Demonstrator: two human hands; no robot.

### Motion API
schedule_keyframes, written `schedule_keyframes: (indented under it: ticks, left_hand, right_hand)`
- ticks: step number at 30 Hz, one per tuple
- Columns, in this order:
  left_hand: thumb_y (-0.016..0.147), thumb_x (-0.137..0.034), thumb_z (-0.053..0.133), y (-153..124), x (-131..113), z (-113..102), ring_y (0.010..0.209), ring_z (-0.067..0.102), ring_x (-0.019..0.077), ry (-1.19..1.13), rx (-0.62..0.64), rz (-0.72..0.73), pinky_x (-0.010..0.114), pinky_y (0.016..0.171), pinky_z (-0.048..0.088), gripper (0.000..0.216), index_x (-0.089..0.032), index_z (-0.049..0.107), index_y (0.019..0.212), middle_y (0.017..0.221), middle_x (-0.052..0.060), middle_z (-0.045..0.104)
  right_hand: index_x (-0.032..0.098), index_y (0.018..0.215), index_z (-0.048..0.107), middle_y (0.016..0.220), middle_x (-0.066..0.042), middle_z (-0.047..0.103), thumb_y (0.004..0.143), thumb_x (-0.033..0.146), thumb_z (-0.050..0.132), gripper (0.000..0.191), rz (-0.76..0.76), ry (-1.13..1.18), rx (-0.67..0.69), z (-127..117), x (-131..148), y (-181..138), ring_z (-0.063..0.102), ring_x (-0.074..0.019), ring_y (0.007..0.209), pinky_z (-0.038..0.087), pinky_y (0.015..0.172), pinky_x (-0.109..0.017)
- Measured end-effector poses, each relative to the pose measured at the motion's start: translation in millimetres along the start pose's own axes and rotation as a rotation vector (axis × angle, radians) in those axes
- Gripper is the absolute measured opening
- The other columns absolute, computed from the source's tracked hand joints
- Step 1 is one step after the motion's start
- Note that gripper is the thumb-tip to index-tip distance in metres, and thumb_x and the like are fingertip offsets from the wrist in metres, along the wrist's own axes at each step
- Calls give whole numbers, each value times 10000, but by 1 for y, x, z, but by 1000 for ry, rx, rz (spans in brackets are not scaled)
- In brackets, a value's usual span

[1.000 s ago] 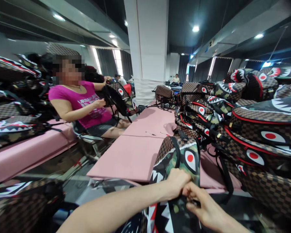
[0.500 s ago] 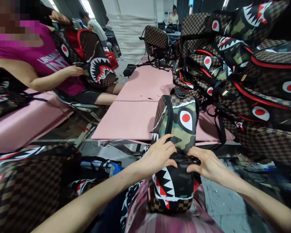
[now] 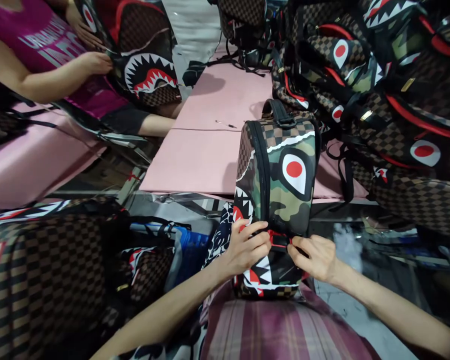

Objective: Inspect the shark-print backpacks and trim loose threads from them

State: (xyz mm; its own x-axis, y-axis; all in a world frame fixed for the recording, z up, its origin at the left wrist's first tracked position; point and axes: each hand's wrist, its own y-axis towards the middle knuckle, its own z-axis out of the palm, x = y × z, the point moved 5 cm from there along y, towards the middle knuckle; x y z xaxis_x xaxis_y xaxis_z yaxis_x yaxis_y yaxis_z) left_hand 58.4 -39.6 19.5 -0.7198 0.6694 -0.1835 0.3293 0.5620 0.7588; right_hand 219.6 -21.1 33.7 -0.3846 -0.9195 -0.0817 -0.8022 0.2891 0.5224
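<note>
A camouflage and brown checkered backpack (image 3: 288,205) stands upright across my lap, its upper part by the table edge. Its side shows a red and white eye above a shark-mouth print, with a carry handle (image 3: 279,114) on top. My left hand (image 3: 249,247) grips the near-left side of the backpack, fingers curled over its front edge. On the right, my right hand (image 3: 313,255) pinches the bag's edge with bent fingers. Between my fingertips shows a small black patch with red edging (image 3: 280,241); whether it is a pocket opening or a flap, I cannot tell.
A pink-covered table (image 3: 195,160) lies ahead with a thin pen-like tool (image 3: 225,124) on it. Backpacks are piled (image 3: 393,125) on the right. At left, a person in a magenta shirt (image 3: 63,55) holds another backpack (image 3: 146,60). More checkered bags (image 3: 60,270) stand lower left.
My view has tilted downward. My right fingers have closed into a tighter pinch, and the red-edged black patch now shows between my hands. The person at left has moved a hand on their bag.
</note>
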Motion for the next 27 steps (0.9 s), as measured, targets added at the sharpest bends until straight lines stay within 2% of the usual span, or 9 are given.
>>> schedule_keyframes:
  ticks: [3, 8, 11, 18, 22, 23, 25, 27]
  left_hand:
    - [819, -110, 561, 2, 1, -2, 1014, 558, 145, -60, -1, 8, 326, 866, 342, 130, -208, 587, 739, 795, -53, 680]
    - [891, -123, 440, 14, 0, -8, 1004, 541, 152, -120, 204, -1, 312, 832, 349, 193, -198, 589, 793, 824, -31, 675]
    - [889, -101, 424, 19, -2, -14, 985, 525, 149, -155, 280, 8, 314, 841, 346, 184, -178, 585, 844, 831, -10, 661]
    - [859, -91, 447, 17, -6, -7, 991, 493, 180, -124, 343, -82, 358, 875, 337, 176, -130, 570, 979, 880, 45, 627]
    - [853, -59, 410, 18, -10, -4, 960, 506, 182, -90, 322, -89, 387, 888, 327, 197, -137, 576, 925, 865, 42, 629]
    - [854, -52, 395, 18, -10, -4, 971, 507, 182, -90, 314, -78, 392, 898, 322, 212, -140, 577, 920, 872, 42, 633]
    - [850, -46, 386, 17, -11, -5, 1012, 504, 182, -113, 309, -62, 399, 925, 309, 229, -147, 577, 926, 895, 40, 637]
    - [837, -35, 387, 15, -11, -4, 1045, 498, 180, -139, 329, -54, 402, 949, 301, 238, -150, 574, 930, 913, 40, 638]
  right_hand:
    - [176, 837, 591, 845, -25, 645, 860, 84, 479, 147, -10, 54, 39, -3, -2, 0, 479, -70, 591, 299, 527, -226]
    - [163, 938, 589, 895, -55, 643, 902, 91, 325, 275, 48, 201, 179, -8, -6, 1, 514, -91, 595, 316, 506, -239]
    - [186, 1037, 569, 952, -42, 635, 879, 64, 325, 315, 119, 332, 264, -7, -9, -2, 557, -95, 648, 357, 530, -228]
    - [188, 1063, 575, 995, -41, 645, 798, 10, 358, 386, 195, 463, 281, -20, -29, 0, 610, -105, 752, 411, 569, -211]
    - [188, 1133, 548, 1091, -59, 644, 784, 14, 364, 431, 105, 367, 313, -38, -38, 25, 626, -126, 861, 412, 604, -221]
    - [183, 1149, 541, 1068, -66, 655, 783, 13, 363, 442, 72, 323, 360, -38, -39, 33, 634, -130, 822, 404, 587, -226]
    - [173, 1149, 549, 903, -63, 695, 768, 21, 386, 441, 70, 211, 541, -29, -41, 47, 630, -140, 649, 364, 512, -237]
    - [183, 1114, 579, 692, -36, 683, 753, 52, 439, 409, 181, 83, 724, -15, -50, 55, 594, -158, 511, 308, 452, -244]
